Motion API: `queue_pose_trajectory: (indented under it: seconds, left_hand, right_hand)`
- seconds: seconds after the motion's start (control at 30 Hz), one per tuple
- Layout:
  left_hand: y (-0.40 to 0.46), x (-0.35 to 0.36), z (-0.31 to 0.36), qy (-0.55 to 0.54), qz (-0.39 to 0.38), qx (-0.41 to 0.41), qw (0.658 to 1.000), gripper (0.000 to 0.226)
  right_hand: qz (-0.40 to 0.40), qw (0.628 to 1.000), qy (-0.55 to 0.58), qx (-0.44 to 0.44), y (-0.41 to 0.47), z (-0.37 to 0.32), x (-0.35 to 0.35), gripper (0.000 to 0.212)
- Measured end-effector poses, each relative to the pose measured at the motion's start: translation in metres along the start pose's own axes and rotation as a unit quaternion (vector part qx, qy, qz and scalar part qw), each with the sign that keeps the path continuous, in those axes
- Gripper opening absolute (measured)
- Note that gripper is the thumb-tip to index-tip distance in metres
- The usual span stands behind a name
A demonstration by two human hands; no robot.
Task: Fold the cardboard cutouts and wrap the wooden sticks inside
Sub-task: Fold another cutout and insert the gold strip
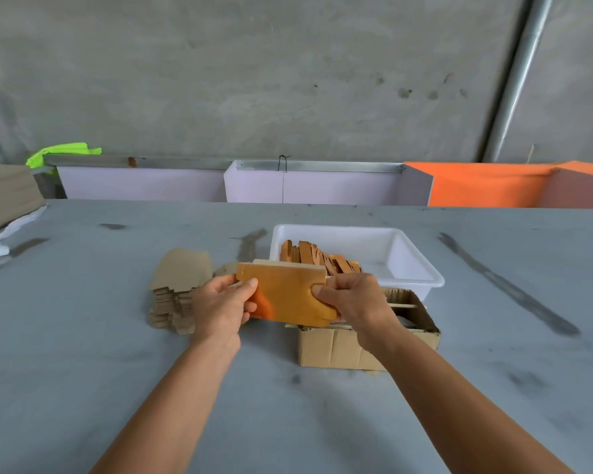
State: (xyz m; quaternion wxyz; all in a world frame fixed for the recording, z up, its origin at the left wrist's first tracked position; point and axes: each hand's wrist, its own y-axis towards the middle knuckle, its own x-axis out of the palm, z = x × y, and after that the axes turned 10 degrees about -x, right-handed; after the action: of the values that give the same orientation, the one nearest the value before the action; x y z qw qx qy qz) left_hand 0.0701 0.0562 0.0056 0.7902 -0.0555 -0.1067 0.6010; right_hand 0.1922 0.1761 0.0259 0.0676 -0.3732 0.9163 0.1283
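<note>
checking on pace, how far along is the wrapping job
Done: several folded orange packs lie in the white plastic tray. In hand: the left hand and right hand both grip one orange cardboard cutout. Left: a stack of flat brown cutouts, and sticks in the brown cardboard box.

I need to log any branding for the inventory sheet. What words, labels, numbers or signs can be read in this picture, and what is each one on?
None: no readable text shows anywhere.
Orange cardboard cutout, held in both hands: glossy face, no print visible.
Brown cardboard box: plain front, no label seen.
White plastic tray: no marking.
Stack of brown cutouts: blank.
Orange and lilac panels behind the table: no lettering.
</note>
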Motion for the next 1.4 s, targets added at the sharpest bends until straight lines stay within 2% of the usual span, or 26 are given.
queue_pose_trajectory:
  seconds: [0.07, 0.33, 0.47, 0.63, 0.8, 0.87, 0.97, 1.17, 1.3, 1.4]
  left_hand:
    - [-0.006, 0.003, -0.001, -0.001, -0.029, -0.013, 0.999, 0.006]
    - [-0.027, 0.013, -0.004, -0.008, -0.103, -0.028, 0.994, 0.022]
    - [-0.034, 0.013, -0.004, -0.012, -0.130, -0.034, 0.991, 0.020]
    - [-0.039, 0.011, -0.005, -0.012, -0.159, -0.041, 0.986, 0.026]
    - [-0.047, 0.012, -0.008, 0.035, -0.213, -0.028, 0.976, 0.030]
    - [-0.051, 0.014, -0.009, 0.050, -0.230, -0.024, 0.971, 0.028]
    - [-0.056, 0.016, -0.009, 0.056, -0.236, -0.016, 0.970, 0.025]
    - [-0.057, 0.018, -0.007, 0.071, -0.222, 0.017, 0.972, 0.018]
    - [-0.062, 0.017, -0.005, 0.046, -0.199, 0.032, 0.978, 0.010]
    - [-0.069, 0.017, -0.009, 0.058, -0.172, 0.028, 0.983, 0.020]
  right_hand:
    - [0.001, 1.000, 0.007, 0.011, -0.006, 0.001, -0.011, 0.015]
    - [0.021, 0.997, 0.052, 0.050, -0.023, 0.003, -0.038, 0.006]
    - [0.008, 0.997, 0.057, 0.050, -0.031, 0.007, -0.046, 0.011]
    - [-0.014, 0.996, 0.085, 0.026, -0.040, 0.012, -0.057, 0.033]
    - [-0.033, 0.991, 0.130, 0.003, -0.051, 0.009, -0.063, 0.004]
    - [-0.038, 0.992, 0.123, -0.010, -0.053, 0.009, -0.063, 0.008]
    - [-0.037, 0.990, 0.135, 0.004, -0.056, 0.010, -0.063, 0.014]
    - [-0.095, 0.987, 0.123, 0.030, -0.064, 0.014, -0.068, 0.016]
    - [-0.054, 0.976, 0.200, 0.064, -0.064, 0.021, -0.073, 0.015]
    - [-0.025, 0.969, 0.233, 0.081, -0.065, 0.029, -0.077, 0.011]
